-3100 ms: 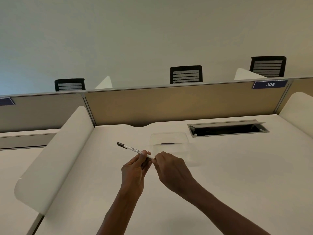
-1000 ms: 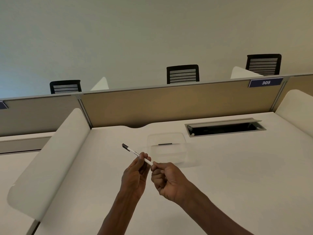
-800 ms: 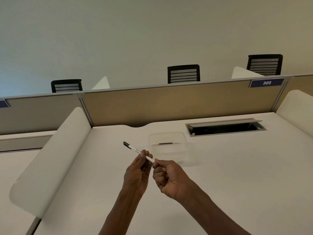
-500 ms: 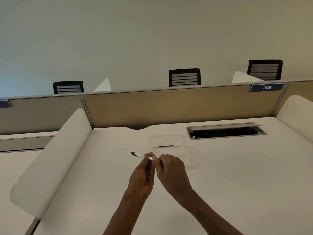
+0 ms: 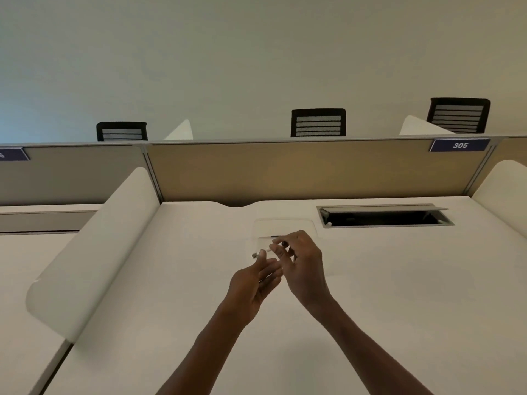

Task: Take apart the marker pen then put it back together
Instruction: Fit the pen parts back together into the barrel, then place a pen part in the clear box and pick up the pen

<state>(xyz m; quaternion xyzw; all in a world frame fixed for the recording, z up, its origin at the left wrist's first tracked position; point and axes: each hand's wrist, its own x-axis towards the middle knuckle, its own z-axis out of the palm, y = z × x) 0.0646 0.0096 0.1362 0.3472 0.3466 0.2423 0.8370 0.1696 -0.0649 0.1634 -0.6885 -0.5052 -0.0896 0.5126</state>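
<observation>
The marker pen (image 5: 263, 250) is thin and white with a dark tip pointing left, blurred by motion. It hangs just above the near edge of a clear plastic container (image 5: 285, 225) on the white desk (image 5: 370, 280). My right hand (image 5: 303, 263) pinches the pen's right part with its fingertips. My left hand (image 5: 253, 283) sits just below the pen with fingers loosely spread; its thumb tip is close to the pen's dark end, and I cannot tell whether it touches. A small dark piece (image 5: 274, 236) lies inside the container.
An open cable hatch (image 5: 382, 218) is set into the desk at the back right. Curved white side dividers (image 5: 94, 240) stand at the left and right. A tan partition (image 5: 299, 169) closes the back, with black chairs (image 5: 318, 122) behind it.
Both hands moved forward and right towards the clear container. The pen, held by my left hand before, is now pinched by my right hand, and my left fingers have spread.
</observation>
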